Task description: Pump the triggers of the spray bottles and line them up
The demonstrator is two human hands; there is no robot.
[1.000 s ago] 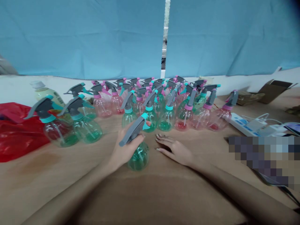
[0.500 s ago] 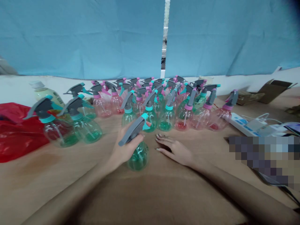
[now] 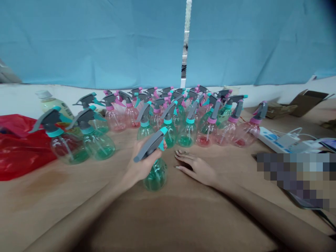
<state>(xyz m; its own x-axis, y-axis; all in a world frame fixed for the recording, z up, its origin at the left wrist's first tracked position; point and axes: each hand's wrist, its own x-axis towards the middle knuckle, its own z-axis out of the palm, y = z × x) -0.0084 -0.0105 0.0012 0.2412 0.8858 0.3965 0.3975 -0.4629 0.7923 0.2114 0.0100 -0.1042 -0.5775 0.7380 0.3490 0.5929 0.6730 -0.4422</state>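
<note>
My left hand [image 3: 140, 164] is wrapped round the neck of a green spray bottle [image 3: 154, 175] with a grey and teal trigger head, which stands on the brown table [image 3: 65, 196] in front of me. A finger rests on the teal trigger. My right hand [image 3: 195, 167] lies flat on the table just right of the bottle, fingers stretched out and holding nothing. Behind both hands stands a crowd of several pink and green spray bottles [image 3: 183, 119].
Two larger green spray bottles [image 3: 81, 140] stand at the left beside a red plastic bag [image 3: 18, 147] and a pale drink bottle [image 3: 52, 105]. A white power strip with cables [image 3: 278, 140] lies at the right. A blue curtain [image 3: 105, 42] hangs behind.
My finger has closed in on the teal trigger of the held bottle. The view has shifted slightly; my right hand has stayed flat in place.
</note>
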